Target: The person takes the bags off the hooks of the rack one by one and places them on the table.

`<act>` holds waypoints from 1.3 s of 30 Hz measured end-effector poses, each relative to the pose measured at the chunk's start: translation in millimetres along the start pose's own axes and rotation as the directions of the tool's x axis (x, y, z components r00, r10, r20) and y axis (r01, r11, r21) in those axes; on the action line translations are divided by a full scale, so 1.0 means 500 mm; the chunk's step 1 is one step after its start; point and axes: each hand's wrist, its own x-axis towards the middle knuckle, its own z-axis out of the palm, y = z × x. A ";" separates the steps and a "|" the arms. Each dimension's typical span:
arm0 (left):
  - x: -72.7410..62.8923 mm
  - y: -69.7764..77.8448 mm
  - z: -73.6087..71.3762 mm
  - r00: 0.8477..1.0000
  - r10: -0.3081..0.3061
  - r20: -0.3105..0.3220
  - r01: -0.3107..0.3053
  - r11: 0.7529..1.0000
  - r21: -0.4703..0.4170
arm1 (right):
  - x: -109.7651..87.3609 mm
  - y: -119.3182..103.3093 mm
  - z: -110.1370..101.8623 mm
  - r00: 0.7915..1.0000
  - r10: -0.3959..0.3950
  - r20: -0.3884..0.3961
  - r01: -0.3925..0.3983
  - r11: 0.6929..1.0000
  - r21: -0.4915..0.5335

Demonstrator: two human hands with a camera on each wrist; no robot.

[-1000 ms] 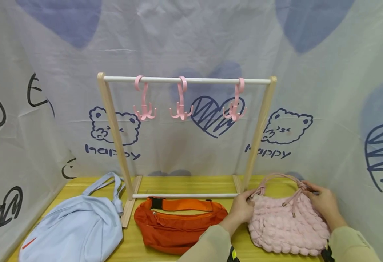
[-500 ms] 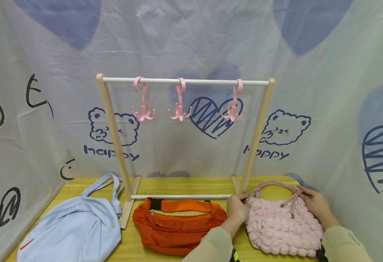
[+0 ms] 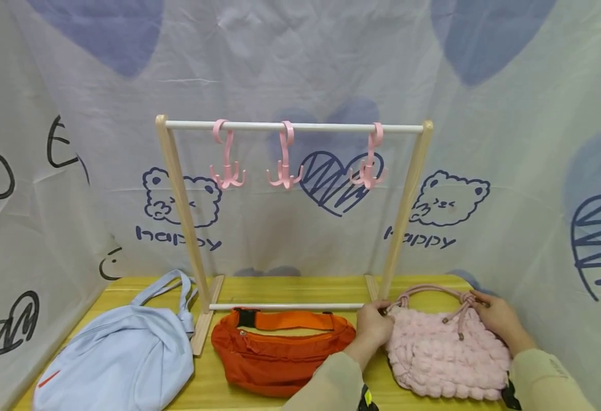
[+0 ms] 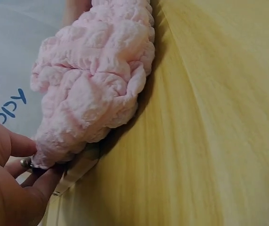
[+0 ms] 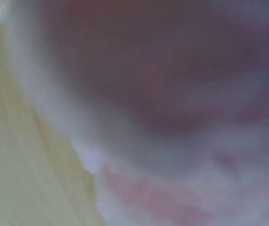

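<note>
A puffy pink handbag (image 3: pixel 446 354) with a knotted strap lies on the yellow wooden table at the right. My left hand (image 3: pixel 374 326) pinches its upper left corner; in the left wrist view the thumb and fingers of the left hand (image 4: pixel 12 174) close on the fabric beside a small metal bead. At the upper right corner my right hand (image 3: pixel 500 319) grips the bag near the strap's knot. Its fingertips are partly hidden behind the bag. The right wrist view is blurred, with pink fabric (image 5: pixel 153 197) close to the lens.
An orange waist bag (image 3: pixel 279 359) lies left of the left hand, and a light blue backpack (image 3: pixel 125 354) is at the far left. Behind them stands a wooden rack (image 3: pixel 403 211) whose white bar (image 3: pixel 326 127) carries three pink hooks (image 3: pixel 285 165). Printed cloth surrounds the table.
The pink handbag and both hands have shifted slightly left. Its strap arch has dropped lower. Both hands keep hold of the bag's corners.
</note>
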 end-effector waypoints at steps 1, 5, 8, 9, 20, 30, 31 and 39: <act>0.000 0.002 -0.003 1.000 0.002 0.005 -0.002 1.000 0.008 | 0.001 -0.003 -0.004 1.000 0.005 0.009 -0.005 1.000 -0.006; -0.001 0.016 -0.021 0.999 -0.017 0.043 0.016 1.000 0.009 | 0.004 -0.012 -0.019 0.999 0.030 0.041 -0.030 1.000 -0.002; -0.002 0.026 -0.035 0.997 -0.026 0.068 0.027 1.000 -0.010 | 0.004 -0.023 -0.029 0.997 0.048 0.055 -0.049 0.999 0.014; -0.003 0.029 -0.041 0.997 -0.023 0.072 0.024 1.000 -0.017 | 0.004 -0.029 -0.032 0.997 0.051 0.054 -0.053 0.998 0.021; -0.024 0.042 -0.112 0.992 0.060 0.108 -0.058 0.998 -0.023 | -0.029 -0.113 -0.040 0.998 0.064 -0.025 -0.059 0.985 0.161; -0.038 0.045 -0.200 0.976 0.208 0.067 -0.216 0.967 0.137 | -0.080 -0.204 -0.040 0.981 0.009 -0.194 0.057 0.942 0.331; -0.039 0.046 -0.211 0.972 0.224 0.066 -0.232 0.961 0.152 | -0.084 -0.213 -0.042 0.980 0.010 -0.201 0.060 0.939 0.340; -0.044 0.062 -0.309 0.920 0.388 0.054 -0.386 0.877 0.287 | -0.113 -0.269 -0.052 0.954 -0.041 -0.297 0.143 0.932 0.333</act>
